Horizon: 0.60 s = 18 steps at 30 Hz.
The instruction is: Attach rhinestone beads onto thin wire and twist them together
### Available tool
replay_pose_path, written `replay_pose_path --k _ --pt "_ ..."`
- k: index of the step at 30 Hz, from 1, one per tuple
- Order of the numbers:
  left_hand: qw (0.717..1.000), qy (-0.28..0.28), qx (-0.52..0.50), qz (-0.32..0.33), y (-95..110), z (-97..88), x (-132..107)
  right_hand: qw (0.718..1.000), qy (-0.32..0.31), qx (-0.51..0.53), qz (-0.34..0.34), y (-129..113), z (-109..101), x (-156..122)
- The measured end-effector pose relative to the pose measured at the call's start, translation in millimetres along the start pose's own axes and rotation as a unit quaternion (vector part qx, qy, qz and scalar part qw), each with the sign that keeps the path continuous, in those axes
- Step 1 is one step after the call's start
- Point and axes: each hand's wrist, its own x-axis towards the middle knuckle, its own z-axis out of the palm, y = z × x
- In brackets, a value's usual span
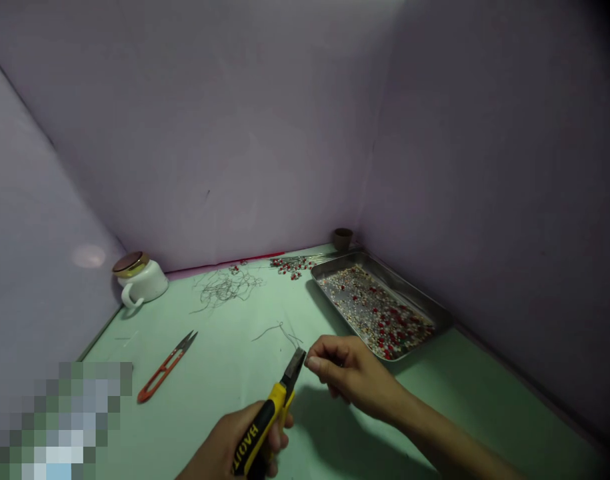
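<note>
My left hand (239,433) is wrapped round the yellow and black handles of a pair of pliers (267,417), whose jaws point up and away. A thin wire (281,327), bent and twisted, sticks out beyond the jaw tips over the table. Just right of the jaws, my right hand (352,373) is closed in a pinch of thumb and forefinger. What lies between those fingertips is too small to make out. The pinch is close to the jaw tips; whether they touch I cannot tell.
Red-handled thread snips (167,367) lie at left. Behind are a white lidded mug (147,283), tangled wire (227,287) and red-beaded wire pieces (292,265). A metal tray (335,303) of red and pale beads stands at right, a small brown cup (343,239) beyond it. Walls enclose the table.
</note>
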Motion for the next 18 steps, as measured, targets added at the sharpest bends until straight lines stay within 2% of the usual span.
replay_pose_path --k 4,7,12,18 --pt "0.999 0.013 -0.037 0.015 -3.2 -3.7 -2.0 0.999 -0.023 0.022 0.009 -12.7 -4.5 7.4" --pt "0.997 0.051 -0.050 0.002 2.6 -5.2 -1.2 0.999 -0.030 0.034 0.008 -20.7 -2.4 12.6" --pt "0.982 0.138 -0.115 -0.064 27.6 1.6 2.1 0.998 0.039 0.010 -0.045 -23.1 8.4 18.1" --pt "0.977 0.148 -0.125 -0.087 40.3 10.6 1.7 0.988 0.081 -0.053 -0.118 -12.7 13.7 17.1"
